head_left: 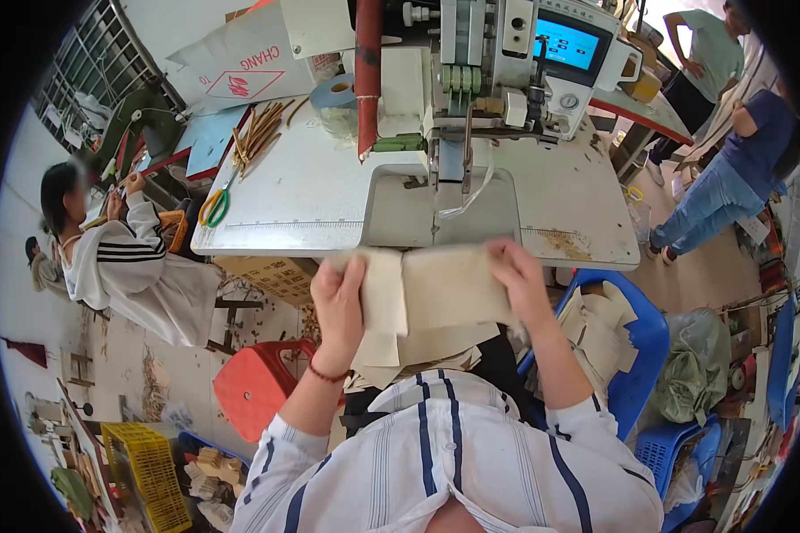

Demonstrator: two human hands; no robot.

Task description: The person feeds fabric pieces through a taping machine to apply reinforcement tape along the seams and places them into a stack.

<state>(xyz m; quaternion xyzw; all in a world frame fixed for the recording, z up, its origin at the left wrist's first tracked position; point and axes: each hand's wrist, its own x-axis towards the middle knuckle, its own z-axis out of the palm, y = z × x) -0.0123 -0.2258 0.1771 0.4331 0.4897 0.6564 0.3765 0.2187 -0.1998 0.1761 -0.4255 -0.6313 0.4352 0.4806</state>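
Your fingers grip a stack of beige fabric pieces: left hand clamped on its left end, right hand pinching its right end. You hold the stack in the air at the near edge of the white surface, just below the sewing machine. More beige pieces lie in a blue bin at your right.

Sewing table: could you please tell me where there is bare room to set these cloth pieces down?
Bare patches on the table: between the scissors and the machine's needle, and right of the needle. The back-left corner, around the sticks and tape roll, is crowded.
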